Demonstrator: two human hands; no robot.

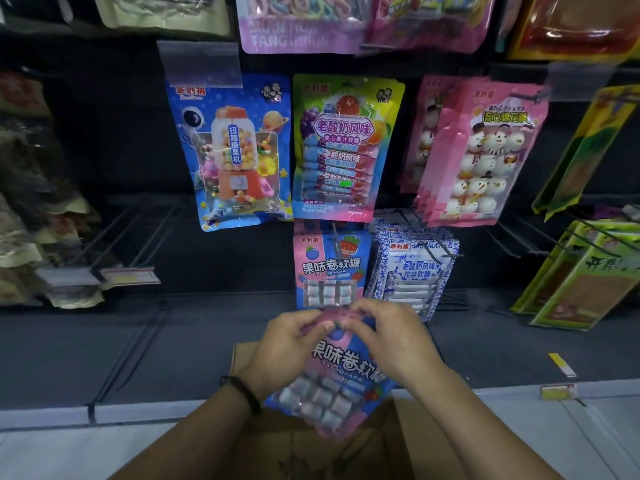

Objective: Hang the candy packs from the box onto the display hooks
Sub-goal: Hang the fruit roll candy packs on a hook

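A pink-and-blue candy pack [341, 379] is held upright over the open cardboard box [346, 452]. My left hand [282, 348] pinches its top left corner and my right hand [388, 337] pinches its top right corner. Just behind my fingers, a matching pack [327, 266] hangs on a display hook [336, 239] in the lower row. The held pack's top edge sits just below that hanging pack. Its hang hole is hidden by my fingers.
Blue-and-white packs [414, 271] hang right of the matching pack. Above hang a blue gumball pack [235, 154], a yoghurt-flavour pack [346, 147] and pink snowman packs [481, 154]. Bare hooks [138, 233] stick out at left. Green packs [585, 271] hang at right.
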